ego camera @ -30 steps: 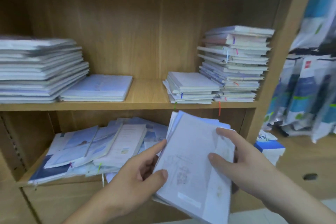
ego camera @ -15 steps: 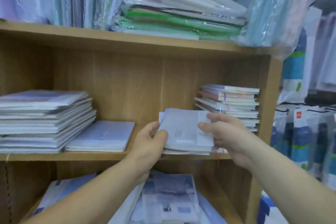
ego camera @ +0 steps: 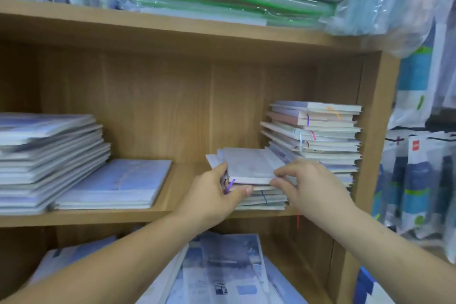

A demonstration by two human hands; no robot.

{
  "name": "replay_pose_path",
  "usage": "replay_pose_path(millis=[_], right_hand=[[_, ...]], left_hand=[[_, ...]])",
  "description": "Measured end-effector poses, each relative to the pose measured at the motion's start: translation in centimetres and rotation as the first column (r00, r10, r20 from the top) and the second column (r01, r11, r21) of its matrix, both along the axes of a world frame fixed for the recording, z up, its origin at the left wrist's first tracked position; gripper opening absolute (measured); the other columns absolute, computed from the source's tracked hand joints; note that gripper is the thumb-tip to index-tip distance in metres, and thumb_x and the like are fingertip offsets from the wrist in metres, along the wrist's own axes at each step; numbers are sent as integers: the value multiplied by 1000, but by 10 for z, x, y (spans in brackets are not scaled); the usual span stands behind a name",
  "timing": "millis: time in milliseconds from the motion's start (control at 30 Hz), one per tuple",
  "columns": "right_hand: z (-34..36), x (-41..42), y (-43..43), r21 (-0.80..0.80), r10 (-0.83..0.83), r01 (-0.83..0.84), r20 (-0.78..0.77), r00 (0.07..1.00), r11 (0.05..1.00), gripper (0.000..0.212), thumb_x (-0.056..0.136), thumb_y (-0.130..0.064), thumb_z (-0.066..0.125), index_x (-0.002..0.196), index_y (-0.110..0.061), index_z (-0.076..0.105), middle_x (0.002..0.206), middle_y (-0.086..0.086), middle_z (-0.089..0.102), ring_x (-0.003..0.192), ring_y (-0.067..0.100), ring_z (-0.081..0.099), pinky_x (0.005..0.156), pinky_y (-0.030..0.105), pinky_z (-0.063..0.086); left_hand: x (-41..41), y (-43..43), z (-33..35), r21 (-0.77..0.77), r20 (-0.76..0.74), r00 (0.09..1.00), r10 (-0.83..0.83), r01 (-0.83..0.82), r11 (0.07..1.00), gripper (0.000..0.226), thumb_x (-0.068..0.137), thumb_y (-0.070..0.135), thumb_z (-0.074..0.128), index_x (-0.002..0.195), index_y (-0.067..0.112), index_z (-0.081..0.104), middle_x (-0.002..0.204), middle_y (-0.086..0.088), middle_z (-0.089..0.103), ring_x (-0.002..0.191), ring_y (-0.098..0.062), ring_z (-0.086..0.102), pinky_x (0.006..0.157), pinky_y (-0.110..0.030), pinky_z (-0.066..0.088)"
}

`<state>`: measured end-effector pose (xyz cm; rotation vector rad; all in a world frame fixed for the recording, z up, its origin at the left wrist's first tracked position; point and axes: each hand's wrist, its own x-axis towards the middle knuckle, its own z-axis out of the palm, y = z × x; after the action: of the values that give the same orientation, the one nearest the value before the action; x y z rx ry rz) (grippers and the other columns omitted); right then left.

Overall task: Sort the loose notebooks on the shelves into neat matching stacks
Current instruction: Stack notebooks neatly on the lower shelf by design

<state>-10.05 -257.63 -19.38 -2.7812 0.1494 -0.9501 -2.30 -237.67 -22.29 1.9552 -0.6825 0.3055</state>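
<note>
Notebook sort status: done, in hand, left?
Done: three stacks sit on the middle shelf: far-left pile, blue pile, tall right pile. In hand: left hand and right hand grip white notebooks atop the short stack. Left: loose notebooks lie jumbled one level down.

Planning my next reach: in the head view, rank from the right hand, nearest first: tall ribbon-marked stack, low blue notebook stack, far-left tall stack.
1. Tall ribbon-marked stack, just behind the right hand.
2. Low blue notebook stack, mid-shelf.
3. Far-left tall stack, shelf's left end.
</note>
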Motion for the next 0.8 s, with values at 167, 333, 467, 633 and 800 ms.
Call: replay_pose_path(millis=[167,333,467,633,800], right_hand=[[-7,1,-3,-17,-189,190,46,981,982,28,97,-45,58,111,-23,71,102,1,51,104,27,56,72,38,50],[-23,-19,20,81,-150,141,110,983,987,25,96,-49,55,109,-35,70,103,-10,61,106,20,59,77,36,51],[-71,-18,50,224,-2,20,-80,997,974,33,90,-53,57,76,-26,69,64,-7,62,69,16,59,63,35,51],[-163,17,67,519,166,64,-385,908,852,30,89,-41,65,74,-15,68,68,-11,61,72,9,58,68,28,47],[-224,43,60,515,106,150,-434,895,844,47,90,-49,68,123,-15,70,128,0,69,119,19,62,97,33,50]], left_hand=[[25,-16,-2,197,216,968,131,-174,965,30,88,56,70,91,29,58,69,1,60,72,-23,55,65,-38,45],[34,-13,-13,190,219,975,39,-82,978,28,94,40,66,111,19,59,93,1,66,94,-27,62,77,-37,48],[1,23,-55,-64,312,947,82,-65,996,40,93,21,64,133,17,59,113,12,56,102,-8,56,87,-23,45],[-22,67,-151,64,-123,987,107,-100,993,7,90,27,61,95,31,63,83,9,63,74,-13,59,81,-32,56],[-19,85,-219,192,-357,898,256,-197,961,15,77,33,56,83,36,43,81,4,54,74,-22,58,80,-38,53]])
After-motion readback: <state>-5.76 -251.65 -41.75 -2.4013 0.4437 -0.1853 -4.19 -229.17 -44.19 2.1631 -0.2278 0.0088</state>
